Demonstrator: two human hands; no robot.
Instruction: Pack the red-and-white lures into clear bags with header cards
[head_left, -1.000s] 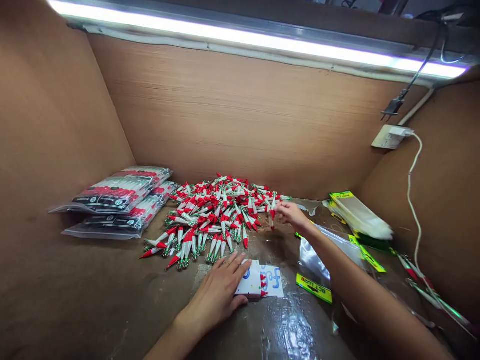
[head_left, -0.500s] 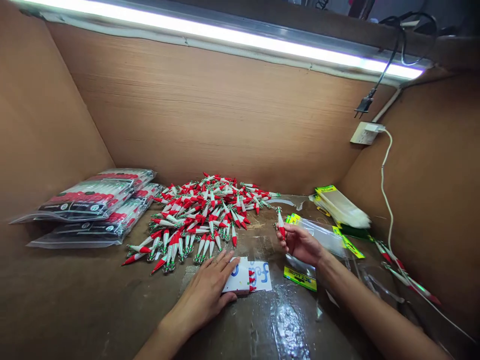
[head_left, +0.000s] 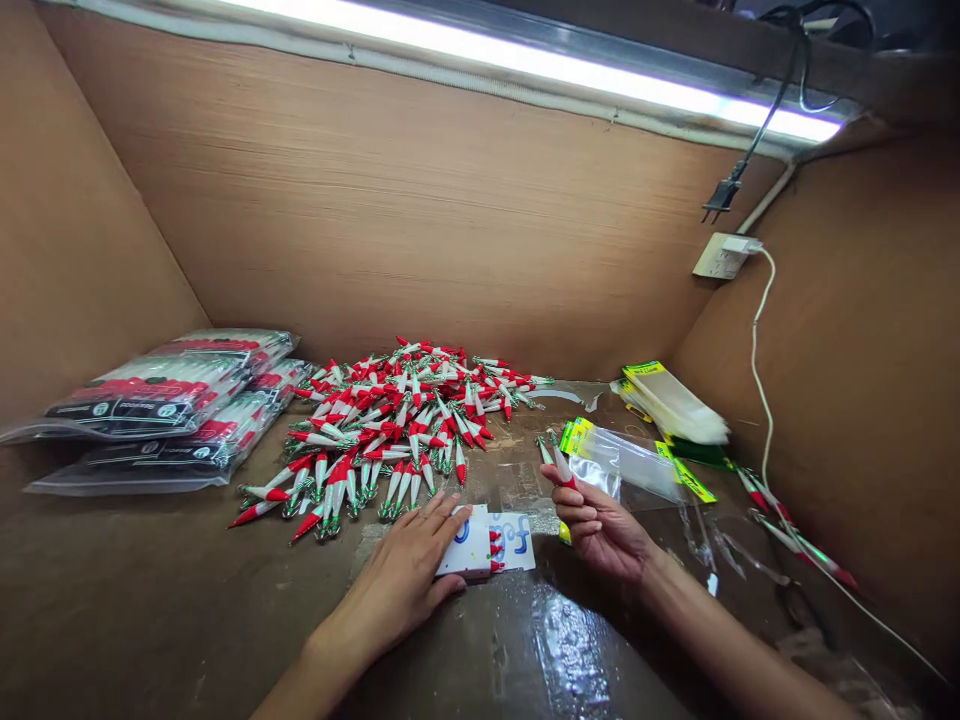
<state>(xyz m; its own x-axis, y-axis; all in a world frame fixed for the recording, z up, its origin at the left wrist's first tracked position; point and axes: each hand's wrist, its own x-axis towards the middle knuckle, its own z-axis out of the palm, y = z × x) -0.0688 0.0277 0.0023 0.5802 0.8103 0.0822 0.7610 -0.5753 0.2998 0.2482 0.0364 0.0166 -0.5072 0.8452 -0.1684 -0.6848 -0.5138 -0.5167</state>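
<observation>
L hand lies flat, ungripping, atop white box, prob. steadying it; R hand, right of box, pinches lures by red ends, presumably avoiding hooks.

Lit tube light high above the right grip, slanting downward to the right. Pale conduit just beneath it. Brown back panel stands beyond the grip. Black two-pin plug, above and right of the grip, hangs unconnected on a dark cord, prongs down. Just below the plug, white outlet, white adapter seated in it. Thin white cable drops from adapter to bench, right of the grip.
</observation>
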